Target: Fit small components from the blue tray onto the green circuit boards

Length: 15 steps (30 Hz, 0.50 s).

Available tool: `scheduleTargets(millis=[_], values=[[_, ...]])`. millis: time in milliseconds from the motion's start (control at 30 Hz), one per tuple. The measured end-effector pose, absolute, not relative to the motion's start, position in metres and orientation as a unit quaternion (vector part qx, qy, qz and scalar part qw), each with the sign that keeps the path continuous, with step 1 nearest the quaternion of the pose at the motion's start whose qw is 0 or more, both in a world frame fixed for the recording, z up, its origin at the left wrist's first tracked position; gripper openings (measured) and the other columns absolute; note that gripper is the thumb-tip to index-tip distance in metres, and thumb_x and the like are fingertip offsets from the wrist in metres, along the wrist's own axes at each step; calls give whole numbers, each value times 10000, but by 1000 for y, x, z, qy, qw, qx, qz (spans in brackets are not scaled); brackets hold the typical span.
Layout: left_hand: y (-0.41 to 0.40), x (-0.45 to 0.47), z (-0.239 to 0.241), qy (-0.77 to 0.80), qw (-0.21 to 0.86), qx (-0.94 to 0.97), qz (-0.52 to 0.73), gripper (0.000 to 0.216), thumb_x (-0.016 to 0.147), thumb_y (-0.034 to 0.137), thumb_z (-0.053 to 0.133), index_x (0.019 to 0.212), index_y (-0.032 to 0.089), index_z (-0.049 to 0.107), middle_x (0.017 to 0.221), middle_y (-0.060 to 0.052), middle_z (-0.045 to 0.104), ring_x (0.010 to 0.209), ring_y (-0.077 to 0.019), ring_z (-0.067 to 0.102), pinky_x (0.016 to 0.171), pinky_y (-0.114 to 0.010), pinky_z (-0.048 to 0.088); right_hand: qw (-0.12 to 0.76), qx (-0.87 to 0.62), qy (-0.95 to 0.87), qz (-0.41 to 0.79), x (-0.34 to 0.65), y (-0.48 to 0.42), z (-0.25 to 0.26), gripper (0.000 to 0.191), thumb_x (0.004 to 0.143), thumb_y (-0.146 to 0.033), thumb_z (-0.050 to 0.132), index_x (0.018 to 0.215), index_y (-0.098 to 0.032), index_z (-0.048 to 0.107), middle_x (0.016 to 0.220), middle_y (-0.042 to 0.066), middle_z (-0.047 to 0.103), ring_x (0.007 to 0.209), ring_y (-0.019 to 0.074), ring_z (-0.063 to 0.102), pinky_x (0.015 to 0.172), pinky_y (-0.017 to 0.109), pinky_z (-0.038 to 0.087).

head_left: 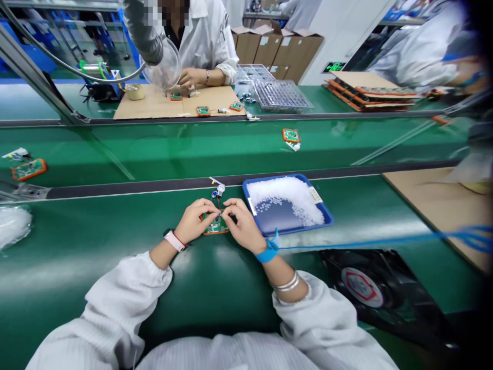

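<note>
A green circuit board [216, 226] with an orange edge lies on the green bench in front of me. My left hand [197, 220] is at its left side, thumb and fingertips pinched together near the board's top edge. From the right, my right hand [243, 224] pinches at the same spot, its fingertips almost meeting the left ones. What sits between the fingertips is too small to make out. Just beyond them, a small white connector part [219, 190] is joined to the board by thin wires. Right of my hands stands a blue tray [329, 218] holding small white pieces [285, 190].
A black fan [362, 288] lies right of my right arm, under a blue wrist-strap cord [365, 240]. Cardboard [435, 205] is farther right. Boards [290, 135] rest on the conveyor [192, 149]. Opposite, a co-worker's hand [192, 78] is over another cardboard sheet [154, 105].
</note>
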<state>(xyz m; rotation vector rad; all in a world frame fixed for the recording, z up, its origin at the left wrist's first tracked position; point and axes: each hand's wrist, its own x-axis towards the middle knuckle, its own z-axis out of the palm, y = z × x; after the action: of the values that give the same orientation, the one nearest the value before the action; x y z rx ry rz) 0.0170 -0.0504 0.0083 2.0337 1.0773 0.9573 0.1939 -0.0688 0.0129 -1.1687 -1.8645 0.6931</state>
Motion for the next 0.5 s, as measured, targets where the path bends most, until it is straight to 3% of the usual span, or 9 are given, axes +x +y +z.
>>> scheduleTargets(millis=[300,500], values=[[-48,16,4,442,292,784,323,109,801,215,573,755,183,667,827,-42,646,818,-179,573,765,-328,450,395,-469,-734,292,185,-63,-6,115,828,-186,467,731,-199,525,956,78,513,996,207,492,888,403,402],[-45,22,8,474,310,770,295,134,781,186,564,689,165,658,793,-42,650,774,-173,602,730,-307,466,380,-487,-722,314,183,-59,-9,143,794,-152,466,664,-189,513,876,62,491,864,179,514,762,343,453]])
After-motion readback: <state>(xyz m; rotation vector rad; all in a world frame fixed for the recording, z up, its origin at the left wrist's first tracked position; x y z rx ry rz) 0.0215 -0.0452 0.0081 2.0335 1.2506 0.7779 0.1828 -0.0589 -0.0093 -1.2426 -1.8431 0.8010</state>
